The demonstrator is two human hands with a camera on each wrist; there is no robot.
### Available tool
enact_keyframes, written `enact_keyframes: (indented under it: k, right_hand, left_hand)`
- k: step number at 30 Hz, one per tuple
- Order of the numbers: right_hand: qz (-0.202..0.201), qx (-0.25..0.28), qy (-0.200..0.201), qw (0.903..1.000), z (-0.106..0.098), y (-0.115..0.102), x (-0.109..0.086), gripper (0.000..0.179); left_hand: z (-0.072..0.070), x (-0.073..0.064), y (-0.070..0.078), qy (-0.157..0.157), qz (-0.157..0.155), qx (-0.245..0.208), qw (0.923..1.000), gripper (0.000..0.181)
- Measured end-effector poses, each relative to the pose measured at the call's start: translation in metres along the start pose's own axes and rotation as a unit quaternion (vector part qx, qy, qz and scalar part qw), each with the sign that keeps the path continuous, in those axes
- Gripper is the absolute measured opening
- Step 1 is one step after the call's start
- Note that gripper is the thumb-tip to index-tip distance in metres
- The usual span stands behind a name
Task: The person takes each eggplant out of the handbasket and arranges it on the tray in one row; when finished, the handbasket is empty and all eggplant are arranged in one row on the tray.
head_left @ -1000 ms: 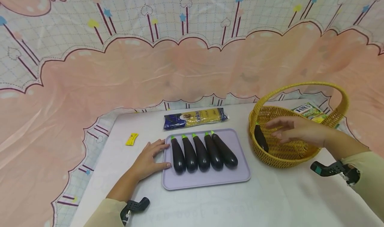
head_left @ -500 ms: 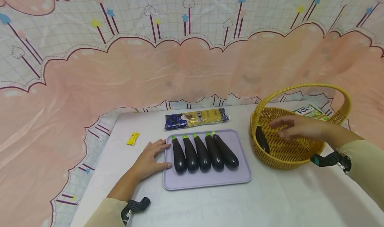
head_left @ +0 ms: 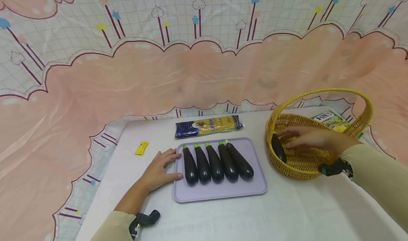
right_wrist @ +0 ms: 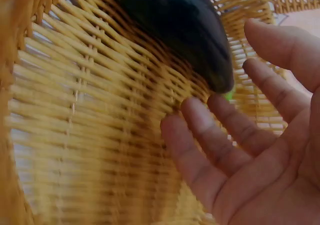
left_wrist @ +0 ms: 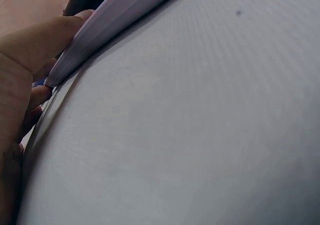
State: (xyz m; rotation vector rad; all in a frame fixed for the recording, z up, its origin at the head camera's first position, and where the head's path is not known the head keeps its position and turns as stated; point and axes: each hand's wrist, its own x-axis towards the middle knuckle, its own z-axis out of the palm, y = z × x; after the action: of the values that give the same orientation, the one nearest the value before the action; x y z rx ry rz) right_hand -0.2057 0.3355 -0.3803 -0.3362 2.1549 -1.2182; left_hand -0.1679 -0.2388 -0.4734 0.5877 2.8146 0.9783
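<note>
A lilac tray (head_left: 220, 195) lies on the table with several dark eggplants (head_left: 215, 165) side by side on it, green stem ends pointing away. My left hand (head_left: 160, 172) rests at the tray's left edge, fingers spread, fingertips and thumb touching the rim. In the left wrist view, the thumb (left_wrist: 55, 35) lies against that raised rim. On the right, my right hand (head_left: 307, 140) reaches into a yellow wicker basket (head_left: 302, 173), its fingers loosely bent. One more eggplant (head_left: 278, 149) leans on the basket's left inner wall. In the right wrist view, this eggplant (right_wrist: 175, 30) lies just beyond my fingertips (right_wrist: 192, 112).
A blue and yellow pasta packet (head_left: 208, 126) lies behind the tray. To the left is a small yellow wrapped sweet (head_left: 141, 148). A green FOX'S packet (head_left: 329, 119) lies behind the basket, whose tall handle (head_left: 322, 90) arches above my right forearm.
My right hand has moved lower and a little left into the basket, closer to the eggplant there. The left hand and the tray stay where they were.
</note>
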Motion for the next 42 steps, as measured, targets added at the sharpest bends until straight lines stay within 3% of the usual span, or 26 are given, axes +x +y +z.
enact_keyframes:
  k: [17,23,30,35,42]
  right_hand:
    - [0.041,-0.004,-0.037,0.9985,0.007,-0.011,0.016,0.074]
    - [0.021,0.001,-0.007,0.9997,0.011,-0.01,0.02,0.068]
    - [0.006,0.011,0.022,0.9997,0.014,-0.009,0.022,0.064]
    - [0.009,-0.019,0.038,0.9991,0.01,-0.012,0.014,0.063]
    - [0.011,-0.018,0.06,0.998,0.006,-0.024,-0.009,0.062]
  left_hand:
    - [-0.002,-0.001,0.003,-0.005,-0.009,-0.001,0.9999,0.081]
    - [-0.002,-0.001,0.002,0.001,-0.005,0.0,1.0,0.08]
    - [0.001,-0.001,-0.002,0.013,0.027,-0.002,0.9995,0.077]
    - [0.002,-0.001,-0.003,0.014,0.028,0.0,0.9995,0.077]
    - [0.0,-0.001,-0.004,0.014,0.029,0.007,0.9995,0.077]
